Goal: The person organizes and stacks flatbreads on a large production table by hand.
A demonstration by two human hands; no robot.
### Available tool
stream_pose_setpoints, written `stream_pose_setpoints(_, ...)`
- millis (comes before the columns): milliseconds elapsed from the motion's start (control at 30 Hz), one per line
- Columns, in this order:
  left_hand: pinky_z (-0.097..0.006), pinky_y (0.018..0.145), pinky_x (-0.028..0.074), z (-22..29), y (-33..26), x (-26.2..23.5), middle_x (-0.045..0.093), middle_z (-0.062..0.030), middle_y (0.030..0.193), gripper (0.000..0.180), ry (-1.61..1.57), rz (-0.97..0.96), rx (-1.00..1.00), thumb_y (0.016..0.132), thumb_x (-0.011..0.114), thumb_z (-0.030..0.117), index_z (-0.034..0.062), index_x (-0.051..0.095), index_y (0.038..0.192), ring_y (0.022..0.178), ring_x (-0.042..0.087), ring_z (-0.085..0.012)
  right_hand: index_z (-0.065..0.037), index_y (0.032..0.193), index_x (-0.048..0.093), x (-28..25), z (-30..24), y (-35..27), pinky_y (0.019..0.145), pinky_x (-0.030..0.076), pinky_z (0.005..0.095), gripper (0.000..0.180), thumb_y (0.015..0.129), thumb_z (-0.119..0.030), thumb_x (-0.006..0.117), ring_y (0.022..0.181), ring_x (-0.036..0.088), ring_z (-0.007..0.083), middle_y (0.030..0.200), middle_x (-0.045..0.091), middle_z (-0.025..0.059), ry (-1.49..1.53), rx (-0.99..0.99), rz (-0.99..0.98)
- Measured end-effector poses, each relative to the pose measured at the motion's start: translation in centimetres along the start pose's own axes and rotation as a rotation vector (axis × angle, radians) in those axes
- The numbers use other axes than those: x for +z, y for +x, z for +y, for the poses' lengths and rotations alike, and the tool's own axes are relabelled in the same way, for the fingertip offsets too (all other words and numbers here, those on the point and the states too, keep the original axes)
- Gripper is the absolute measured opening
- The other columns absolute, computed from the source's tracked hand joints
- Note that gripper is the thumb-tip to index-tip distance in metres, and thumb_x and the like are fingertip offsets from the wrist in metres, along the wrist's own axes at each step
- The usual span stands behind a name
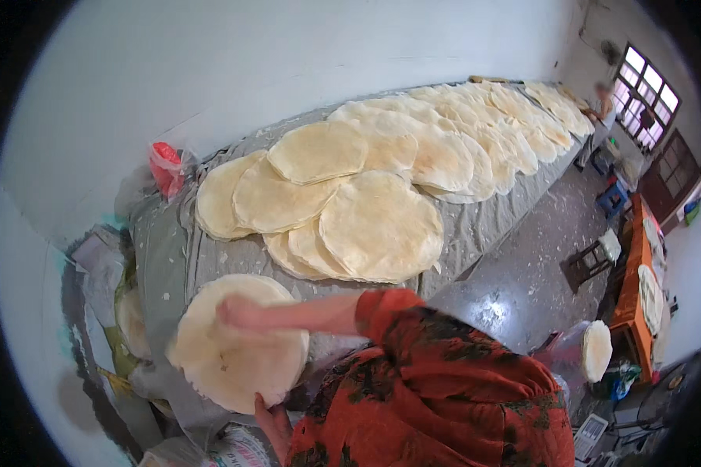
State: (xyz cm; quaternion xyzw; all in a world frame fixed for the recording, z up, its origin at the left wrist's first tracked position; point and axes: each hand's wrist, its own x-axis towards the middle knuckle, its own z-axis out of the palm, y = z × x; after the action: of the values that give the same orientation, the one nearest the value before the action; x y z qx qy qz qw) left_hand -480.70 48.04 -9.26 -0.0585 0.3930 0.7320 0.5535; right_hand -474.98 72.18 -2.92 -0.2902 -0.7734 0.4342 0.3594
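A stack of thin, pale round flatbreads (241, 362) lies on the near end of the long covered table. Over its upper part is my right hand (241, 313), smeared by motion, with the arm reaching across from the right. Whether its fingers hold anything is hidden by the blur. At the stack's lower edge rests my left hand (273, 424), thumb and fingers apart and touching the rim. Just beyond, a fanned pile of larger, yellower flatbreads (382, 226) overlaps others, including one on top (318, 152).
Many more flatbreads (475, 117) spread along the grey cloth (475, 226) to the far end, where another person (602, 109) stands. A red plastic bag (166, 167) sits by the wall. At right are a stool (592, 253) and an orange table (635, 288). Bags (241, 447) crowd the lower edge.
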Motion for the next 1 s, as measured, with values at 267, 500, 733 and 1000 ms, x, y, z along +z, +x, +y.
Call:
stream_pose_setpoints(267, -0.049, 0.095, 0.04, -0.2, 2.3, -4.4, 0.043, -0.0183, 0.127, 0.048, 0.015, 0.093, 0.011, 0.087, 0.048, 0.016, -0.0018, 0.033, 0.129, 0.114, 0.046, -0.0316, 0.0, 0.083, 0.06, -32.3, -5.6, -1.9, 0.06, 0.05, 0.0357, 0.014, 0.076, -0.013, 0.06, 0.072, 0.06, 0.0228, 0.079, 0.061, 0.0113, 0.212, 0.363, 0.552)
stream_pose_setpoints(500, -0.046, 0.093, 0.039, 1.9, -0.4, -1.7, 0.048, -0.011, 0.125, 0.045, -0.377, -0.026, 0.012, 0.085, 0.051, 0.023, 0.0056, 0.041, 0.126, 0.114, 0.046, -0.028, -0.003, 0.11, 0.055, -47.5, 9.3, -20.4, 0.076, 0.047, 0.0352, 0.04, 0.073, -0.014, 0.065, 0.089, 0.058, 0.0223, 0.098, 0.059, 0.0141, 0.02, 0.878, 0.919)
stream_pose_setpoints(733, -0.055, 0.094, 0.037, 3.0, -0.4, 0.0, 0.044, -0.0124, 0.131, 0.051, -0.262, -0.362, 0.018, 0.083, 0.052, 0.027, 0.0081, 0.039, 0.129, 0.119, 0.043, -0.0309, -0.005, 0.114, 0.053, -19.7, 3.1, -14.5, 0.08, 0.045, 0.0271, 0.039, 0.077, -0.009, 0.066, 0.097, 0.055, 0.0164, 0.11, 0.057, 0.0084, 0.096, 0.6, 0.01)
stream_pose_setpoints(1000, -0.049, 0.092, 0.042, 2.4, 1.3, -2.0, 0.041, -0.009, 0.13, 0.055, -0.202, -0.297, -0.024, 0.084, 0.057, 0.028, 0.0117, 0.033, 0.131, 0.118, 0.043, -0.0277, -0.002, 0.128, 0.038, 3.1, -4.4, -9.3, 0.095, 0.038, 0.0346, 0.065, 0.08, -0.04, 0.061, 0.114, 0.046, 0.0317, 0.126, 0.045, 0.0192, -0.257, 0.024, -0.758)
